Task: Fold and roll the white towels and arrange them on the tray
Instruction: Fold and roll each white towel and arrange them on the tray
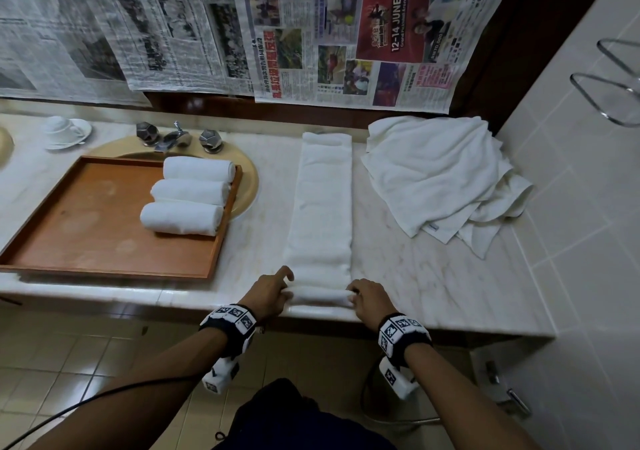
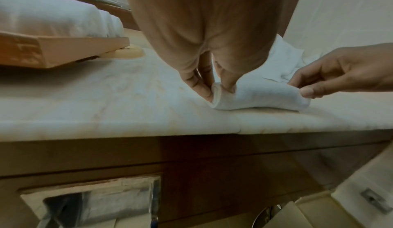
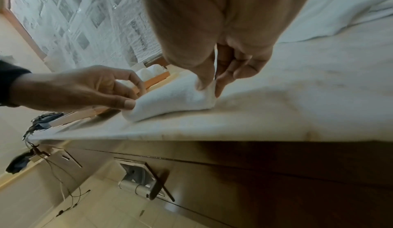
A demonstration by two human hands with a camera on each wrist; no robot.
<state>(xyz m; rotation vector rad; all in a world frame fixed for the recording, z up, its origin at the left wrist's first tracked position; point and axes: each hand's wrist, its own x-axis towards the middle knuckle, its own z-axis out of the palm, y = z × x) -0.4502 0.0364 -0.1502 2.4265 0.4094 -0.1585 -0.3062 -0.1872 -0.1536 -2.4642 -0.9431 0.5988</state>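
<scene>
Both hands, left hand [image 1: 269, 292] and right hand [image 1: 369, 299], are pinching the near rolled end of the long folded white towel [image 1: 320, 207] on the marble surface [image 1: 433, 276]; next, I judge, they should be rolling it evenly toward the far end.

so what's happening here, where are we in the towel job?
A person is rolling a folded towel strip on the marble counter. The left hand and right hand each pinch one end of the roll just started at the near edge; most of the strip still lies flat. Three rolled towels already sit side by side on the wooden tray. A pile of unfolded towels waits to the right.
</scene>
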